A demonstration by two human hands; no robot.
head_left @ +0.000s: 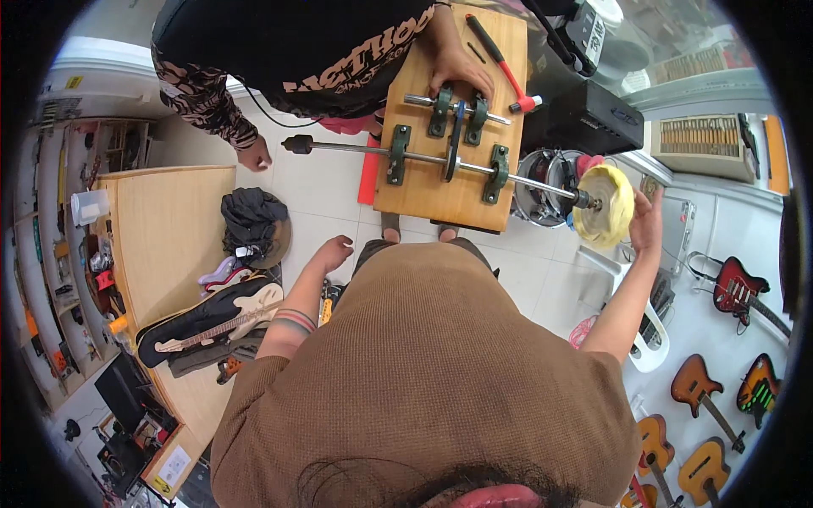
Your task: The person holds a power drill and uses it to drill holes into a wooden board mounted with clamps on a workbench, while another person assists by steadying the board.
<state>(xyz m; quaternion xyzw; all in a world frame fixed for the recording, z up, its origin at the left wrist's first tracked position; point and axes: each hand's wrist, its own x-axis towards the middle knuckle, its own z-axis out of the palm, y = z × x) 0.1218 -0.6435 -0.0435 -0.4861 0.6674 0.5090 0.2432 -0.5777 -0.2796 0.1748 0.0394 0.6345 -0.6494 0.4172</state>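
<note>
My right hand [646, 222] is against the outer edge of a yellow cloth buffing wheel [603, 206], with its fingers stretched out. The wheel sits on the right end of a long steel shaft [432, 158]. Two dark green pillow block bearings [397, 155] carry this shaft on a wooden bench [440, 200]. A belt pulley [453, 144] links it to a shorter shaft [421, 100] in two more bearings. My left hand [334, 252] hangs beside my body, loosely curled and holding nothing.
Across the bench a co-worker's hand [461, 69] rests near the short shaft; their other hand [254, 156] hangs by the shaft's left end. A red-headed hammer [508, 72] lies on the bench. A black box [597, 116] stands to its right. Guitars [696, 381] are at the right.
</note>
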